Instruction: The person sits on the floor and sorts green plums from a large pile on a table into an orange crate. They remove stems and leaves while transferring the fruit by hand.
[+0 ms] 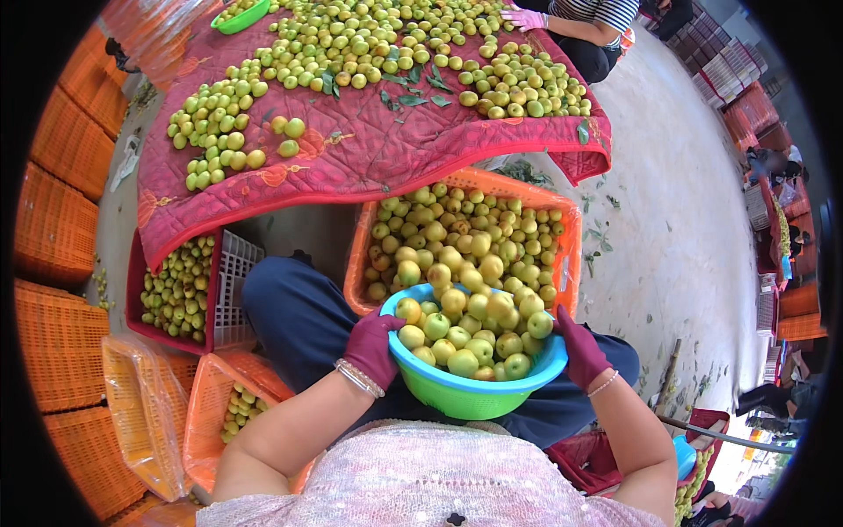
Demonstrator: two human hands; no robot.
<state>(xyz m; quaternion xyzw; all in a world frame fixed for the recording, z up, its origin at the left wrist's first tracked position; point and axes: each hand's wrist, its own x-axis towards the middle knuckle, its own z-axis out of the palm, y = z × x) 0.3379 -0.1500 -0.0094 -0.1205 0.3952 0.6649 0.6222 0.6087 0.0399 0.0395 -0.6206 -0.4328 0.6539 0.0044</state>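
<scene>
Between my hands is a round basket [461, 402], green with a blue rim, full of yellow-green fruit like jujubes. My left hand [373, 346], in a maroon glove, grips its left rim. On the right rim my right hand [583, 352] holds on in a matching glove. The basket tilts away from me over an orange plastic crate [571, 263] that is lined with clear film and holds many of the same fruit. Some fruit lie or tumble at the basket's far rim, above the crate. My fingertips are partly hidden by the rim and the fruit.
A table with a red quilted cloth [369, 145] bears loose fruit and leaves. A maroon-lined crate of fruit [135, 290] and orange crates [197, 421] stand at left, beside stacked orange crates [56, 224]. Another person's gloved hand [525, 18] rests among fruit at the far side.
</scene>
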